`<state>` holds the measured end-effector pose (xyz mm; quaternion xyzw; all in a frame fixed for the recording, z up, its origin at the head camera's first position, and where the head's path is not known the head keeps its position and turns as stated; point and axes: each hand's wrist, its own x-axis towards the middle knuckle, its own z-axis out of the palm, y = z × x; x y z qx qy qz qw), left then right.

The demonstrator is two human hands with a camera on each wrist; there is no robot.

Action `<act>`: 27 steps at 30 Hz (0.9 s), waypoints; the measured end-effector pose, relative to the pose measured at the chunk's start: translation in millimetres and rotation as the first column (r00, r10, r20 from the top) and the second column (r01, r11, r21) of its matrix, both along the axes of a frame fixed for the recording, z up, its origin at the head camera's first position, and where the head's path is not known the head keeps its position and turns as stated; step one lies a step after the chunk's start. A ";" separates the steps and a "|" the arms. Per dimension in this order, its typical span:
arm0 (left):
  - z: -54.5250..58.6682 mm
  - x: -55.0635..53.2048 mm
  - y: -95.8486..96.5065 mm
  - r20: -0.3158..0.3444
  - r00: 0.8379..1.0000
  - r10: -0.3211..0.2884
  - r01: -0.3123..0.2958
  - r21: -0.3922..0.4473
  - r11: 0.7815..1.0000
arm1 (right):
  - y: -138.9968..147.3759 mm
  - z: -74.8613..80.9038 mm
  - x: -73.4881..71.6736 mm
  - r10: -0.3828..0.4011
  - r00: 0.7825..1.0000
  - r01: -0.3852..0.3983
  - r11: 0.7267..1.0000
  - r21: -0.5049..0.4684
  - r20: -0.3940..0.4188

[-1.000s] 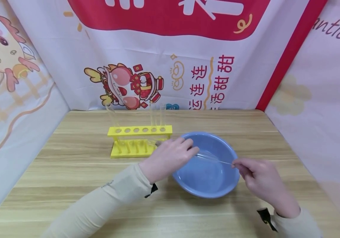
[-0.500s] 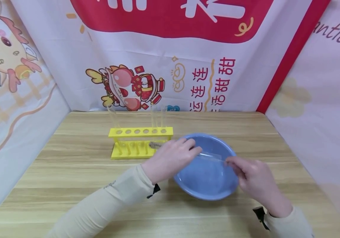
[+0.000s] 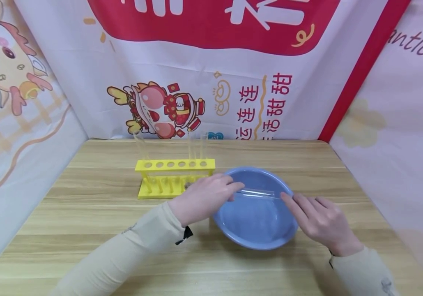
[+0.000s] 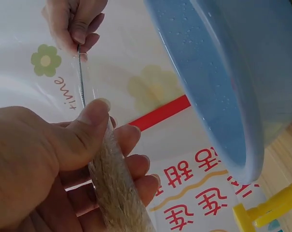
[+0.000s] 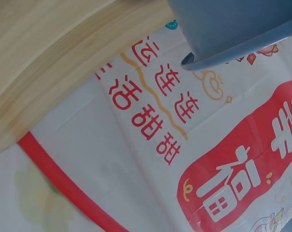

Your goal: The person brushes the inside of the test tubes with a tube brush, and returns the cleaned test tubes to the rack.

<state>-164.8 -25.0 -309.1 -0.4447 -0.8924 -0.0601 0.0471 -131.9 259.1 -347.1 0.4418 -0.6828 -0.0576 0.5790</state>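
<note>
A clear test tube (image 3: 257,193) lies nearly level over the blue basin (image 3: 254,222). My left hand (image 3: 205,195) grips it, thumb on one side and fingers curled on the other. Bristles of a test tube brush (image 4: 118,191) fill the tube beneath those fingers in the left wrist view. The brush's twisted wire handle (image 4: 81,79) runs out towards my right hand (image 3: 318,216), whose thumb and fingertips pinch its end in the left wrist view. Water droplets dot the basin's inner wall. No hand appears in the right wrist view.
Behind the left hand stands a yellow test tube rack (image 3: 174,165) with a leaning tube (image 3: 141,146) at its left end and two tubes at its right. The wooden table (image 3: 122,246) meets printed cloth walls (image 3: 289,102) at the back and sides.
My right hand has moved left, nearer the tube's mouth, and turned so its back shows more. The left hand has shifted slightly left. Less wire shows between the hands than a second ago.
</note>
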 end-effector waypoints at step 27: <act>-5.7 -7.3 -12.7 -0.162 0.987 -0.002 -0.003 -0.025 1.000 | 20.8 -16.0 -6.3 -0.014 0.845 0.044 0.998 -0.043 0.535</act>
